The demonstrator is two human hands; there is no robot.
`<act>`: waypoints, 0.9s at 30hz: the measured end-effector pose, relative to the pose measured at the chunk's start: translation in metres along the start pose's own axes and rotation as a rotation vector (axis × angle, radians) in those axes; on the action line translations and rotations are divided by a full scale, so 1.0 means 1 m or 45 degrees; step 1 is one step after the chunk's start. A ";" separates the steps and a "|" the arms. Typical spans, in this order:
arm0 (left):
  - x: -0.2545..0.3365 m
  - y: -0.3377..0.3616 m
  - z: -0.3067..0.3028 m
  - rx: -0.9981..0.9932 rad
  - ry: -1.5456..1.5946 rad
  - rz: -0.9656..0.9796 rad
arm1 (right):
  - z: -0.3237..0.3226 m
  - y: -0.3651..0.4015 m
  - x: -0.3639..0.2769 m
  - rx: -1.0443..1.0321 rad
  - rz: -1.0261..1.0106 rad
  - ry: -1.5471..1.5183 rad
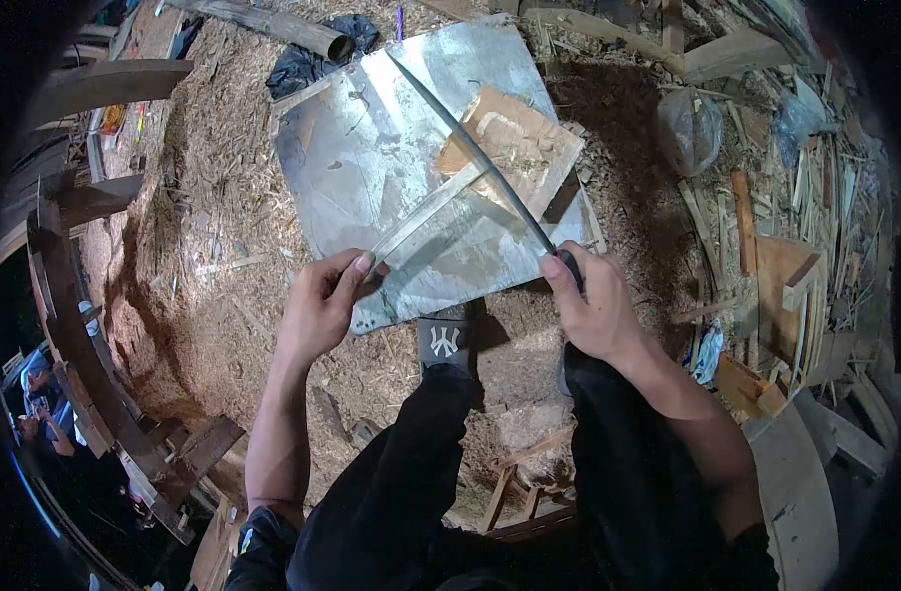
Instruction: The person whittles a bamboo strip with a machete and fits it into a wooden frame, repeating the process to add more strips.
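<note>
My left hand (324,303) pinches the near end of a pale, flat wooden strip (423,215) between thumb and fingers. In my right hand (600,303) is the black handle of a machete (452,124), its long dark blade slanting up and to the left. The blade crosses the strip's far end, over a square wooden board (539,148). That board lies on a grey, stained metal sheet (317,163) on the ground in front of my feet.
Sawdust and shavings cover the ground. A pole (273,28) and a black plastic bag (307,71) lie beyond the sheet. Wood offcuts (744,222) and a clear plastic bag (689,128) are at right. Curved timbers (61,266) stand at left, with a person (44,399) behind them.
</note>
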State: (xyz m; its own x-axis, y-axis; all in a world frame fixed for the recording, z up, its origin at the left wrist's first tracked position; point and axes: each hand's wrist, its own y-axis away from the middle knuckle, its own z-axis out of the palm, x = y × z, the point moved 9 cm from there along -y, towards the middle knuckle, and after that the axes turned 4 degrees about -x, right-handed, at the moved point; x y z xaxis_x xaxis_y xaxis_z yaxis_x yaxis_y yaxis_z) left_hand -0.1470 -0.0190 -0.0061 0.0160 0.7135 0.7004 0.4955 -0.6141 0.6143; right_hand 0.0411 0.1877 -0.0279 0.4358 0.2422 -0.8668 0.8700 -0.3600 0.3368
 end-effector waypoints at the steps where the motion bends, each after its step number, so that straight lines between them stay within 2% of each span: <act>1: -0.006 -0.002 0.000 -0.021 0.050 -0.035 | -0.003 0.001 -0.005 -0.002 -0.001 0.000; 4: -0.006 -0.002 0.002 -0.047 0.065 -0.076 | -0.008 0.004 -0.007 -0.044 0.088 -0.142; 6: -0.002 0.000 0.002 -0.051 0.029 -0.074 | -0.013 0.005 -0.016 0.001 -0.084 -0.170; 8: -0.005 0.000 0.001 -0.033 0.015 -0.157 | -0.002 -0.001 -0.006 0.035 -0.043 -0.081; 9: -0.003 0.000 0.002 -0.034 0.013 -0.152 | -0.001 -0.004 -0.001 0.068 -0.001 0.003; 15: -0.002 -0.002 0.000 0.028 0.029 0.002 | -0.002 -0.001 0.002 -0.016 0.057 -0.044; 17: -0.001 -0.001 0.001 -0.026 -0.050 -0.077 | -0.001 0.000 0.002 -0.032 0.064 -0.063; 20: -0.003 -0.001 0.002 -0.019 -0.049 -0.067 | -0.006 -0.002 -0.001 0.018 0.009 -0.124; 23: -0.001 0.001 0.004 -0.010 -0.065 -0.125 | -0.003 -0.004 0.014 0.040 0.061 -0.209; 25: -0.011 -0.002 0.002 -0.028 -0.059 -0.160 | 0.003 -0.002 0.030 0.014 0.208 -0.286; 27: -0.018 -0.004 -0.002 -0.029 -0.042 -0.197 | -0.006 -0.004 0.021 0.078 0.146 -0.233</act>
State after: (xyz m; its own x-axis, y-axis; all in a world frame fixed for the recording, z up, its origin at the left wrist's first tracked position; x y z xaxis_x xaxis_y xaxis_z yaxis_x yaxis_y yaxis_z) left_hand -0.1509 -0.0297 -0.0204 -0.0302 0.8105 0.5849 0.4747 -0.5033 0.7220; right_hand 0.0480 0.1997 -0.0455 0.4769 0.0312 -0.8784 0.7992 -0.4312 0.4187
